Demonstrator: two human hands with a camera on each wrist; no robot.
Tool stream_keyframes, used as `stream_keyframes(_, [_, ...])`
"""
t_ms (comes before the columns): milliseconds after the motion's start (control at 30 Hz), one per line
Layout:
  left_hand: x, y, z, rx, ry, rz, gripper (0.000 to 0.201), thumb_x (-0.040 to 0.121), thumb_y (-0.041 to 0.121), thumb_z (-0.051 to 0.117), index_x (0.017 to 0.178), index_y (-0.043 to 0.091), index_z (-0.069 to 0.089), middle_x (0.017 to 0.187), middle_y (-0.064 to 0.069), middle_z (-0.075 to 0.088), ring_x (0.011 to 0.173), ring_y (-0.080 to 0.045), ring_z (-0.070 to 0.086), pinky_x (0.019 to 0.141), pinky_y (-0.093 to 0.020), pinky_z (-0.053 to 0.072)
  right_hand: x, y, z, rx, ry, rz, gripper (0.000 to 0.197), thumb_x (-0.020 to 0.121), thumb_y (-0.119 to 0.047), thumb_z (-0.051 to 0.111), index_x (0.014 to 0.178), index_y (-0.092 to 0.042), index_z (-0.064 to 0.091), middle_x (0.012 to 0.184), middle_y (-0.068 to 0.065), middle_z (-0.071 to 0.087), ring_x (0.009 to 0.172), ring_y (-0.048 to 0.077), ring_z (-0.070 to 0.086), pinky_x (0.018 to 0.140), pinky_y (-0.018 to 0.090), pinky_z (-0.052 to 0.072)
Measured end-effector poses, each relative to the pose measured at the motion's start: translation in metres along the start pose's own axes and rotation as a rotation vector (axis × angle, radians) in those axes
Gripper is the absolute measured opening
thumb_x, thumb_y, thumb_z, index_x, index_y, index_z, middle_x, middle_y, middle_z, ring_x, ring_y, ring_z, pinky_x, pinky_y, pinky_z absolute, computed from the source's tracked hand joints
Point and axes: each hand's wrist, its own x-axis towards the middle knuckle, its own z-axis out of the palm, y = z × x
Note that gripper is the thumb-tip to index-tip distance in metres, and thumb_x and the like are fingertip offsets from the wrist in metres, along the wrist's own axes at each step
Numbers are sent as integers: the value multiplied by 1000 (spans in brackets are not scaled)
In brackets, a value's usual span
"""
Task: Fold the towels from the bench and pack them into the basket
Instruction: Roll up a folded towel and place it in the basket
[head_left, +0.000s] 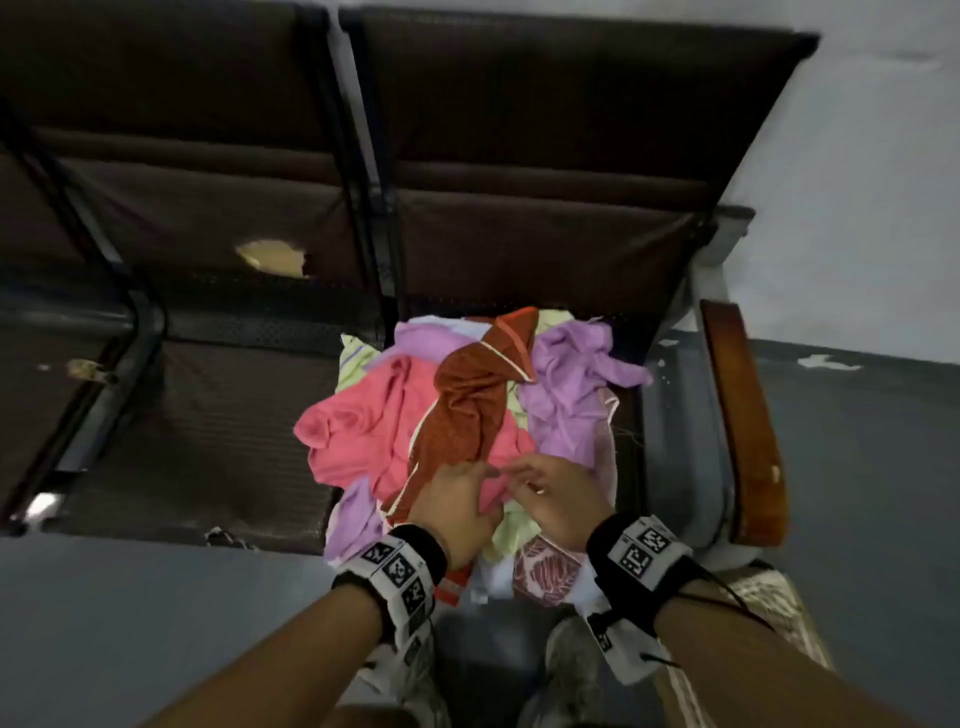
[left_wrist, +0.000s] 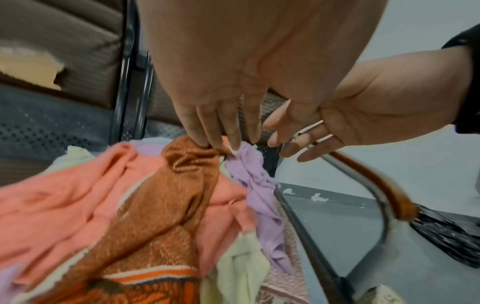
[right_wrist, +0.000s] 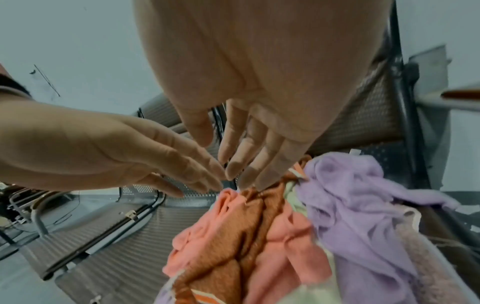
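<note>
Here, at the far left of the head view, the dark brown padded worktop (head_left: 218, 415) of joined metal-framed seats has a torn patch in its backrest showing pale yellow foam (head_left: 272, 257). A black metal divider bar (head_left: 363, 171) runs down between the two seats. On the right-hand seat lies the loose heap of towels: a crumpled coral-pink towel (head_left: 358, 421) on its left side, a rust-brown woven towel with a cream edge and orange stripes (head_left: 467, 400) draped down the middle over it, and a rumpled lilac towel (head_left: 571, 384) on the right. Pale yellow-green cloth (head_left: 511, 530) and a pinkish patterned towel (head_left: 545, 569) show at the heap's near edge.

The left hand (head_left: 454, 501) rests over the near end of the rust-brown towel; its grip is loose, the fingers straight and together, and in the left wrist view the fingertips (left_wrist: 210, 142) seem to touch that towel's far fold, with nothing pinched. The right hand (head_left: 558, 499) hovers just beside it over the pink and yellow-green cloth, its grip wide, fingers spread and holding nothing; the two hands' fingertips almost meet.

Right of the heap stands the seat's grey metal side frame topped by a reddish-brown wooden armrest (head_left: 743, 421), then the grey floor (head_left: 872, 467) and pale wall (head_left: 857, 156). By the right forearm a cream patterned mat (head_left: 779, 608) lies on the floor. I cannot make out a basket for certain
</note>
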Motion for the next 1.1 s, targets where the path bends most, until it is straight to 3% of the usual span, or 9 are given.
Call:
stream_keyframes(200, [106, -94, 91, 132, 300, -69, 86, 82, 40, 63, 154, 13, 24, 157, -17, 27, 142, -34, 29, 116, -44, 27, 101, 95, 69, -26, 51, -70, 34, 90, -11, 63, 124, -13, 64, 118, 1, 70, 96, 12, 66, 95, 31, 52])
stream_keyframes(333, [160, -127, 135, 221, 349, -96, 98, 88, 48, 55, 156, 2, 2, 150, -20, 36, 133, -36, 39, 109, -46, 33, 155, 134, 90, -63, 139, -194, 34, 88, -5, 62, 122, -12, 65, 109, 4, 69, 91, 15, 66, 88, 23, 50])
stream_keyframes(500, [190, -137, 144, 170, 509, 175, 54, 91, 37, 58, 132, 5, 44, 121, -19, 58, 112, -38, 55, 92, -48, 46, 182, 150, 95, -206, 211, -329, 15, 88, -15, 65, 102, -16, 66, 89, -1, 70, 74, 12, 61, 74, 20, 47])
stream_keyframes(667, [166, -130, 132, -28, 547, 370, 29, 90, 26, 63, 113, 9, 58, 108, -14, 70, 101, -37, 64, 83, -45, 48, 173, 155, 93, -73, 251, -290, 16, 88, -6, 58, 82, -21, 56, 70, -2, 58, 63, 17, 52, 65, 32, 42])
stream_keyframes(767, [135, -116, 121, -129, 500, 464, 28, 81, 13, 66, 109, 13, 67, 104, -8, 73, 101, -31, 67, 86, -41, 50, 151, 146, 85, -79, 393, -321, 34, 80, -11, 70, 103, -14, 46, 92, 7, 61, 82, 23, 60, 81, 41, 49])
stream_keyframes(833, [116, -108, 117, -138, 439, 564, 34, 75, 7, 67, 108, 12, 71, 103, -7, 74, 100, -28, 67, 87, -37, 50, 136, 138, 81, -147, 349, -451, 66, 75, -17, 75, 131, -13, 40, 122, 13, 58, 109, 26, 61, 97, 37, 48])
stream_keyframes(900, [106, -103, 118, -136, 372, 608, 31, 73, 10, 69, 103, 11, 75, 100, -8, 72, 97, -24, 63, 88, -33, 47, 124, 134, 78, -318, 296, -485, 65, 81, -18, 74, 140, -23, 48, 132, 12, 59, 122, 25, 59, 102, 32, 46])
stream_keyframes(1000, [90, -101, 117, -646, 272, 344, 23, 88, 37, 63, 77, 21, 75, 82, 3, 71, 81, -10, 66, 79, -22, 50, 100, 139, 81, -421, 558, -437, 13, 87, -18, 65, 85, -31, 64, 93, 7, 75, 92, 33, 68, 70, 30, 45])
stream_keyframes(1100, [91, -107, 122, -685, 225, 38, 42, 97, 48, 53, 95, 10, 71, 97, -5, 72, 94, -22, 68, 92, -30, 52, 77, 142, 85, -257, 723, -495, 9, 89, -21, 65, 83, -21, 57, 83, 5, 70, 82, 33, 66, 67, 35, 46])
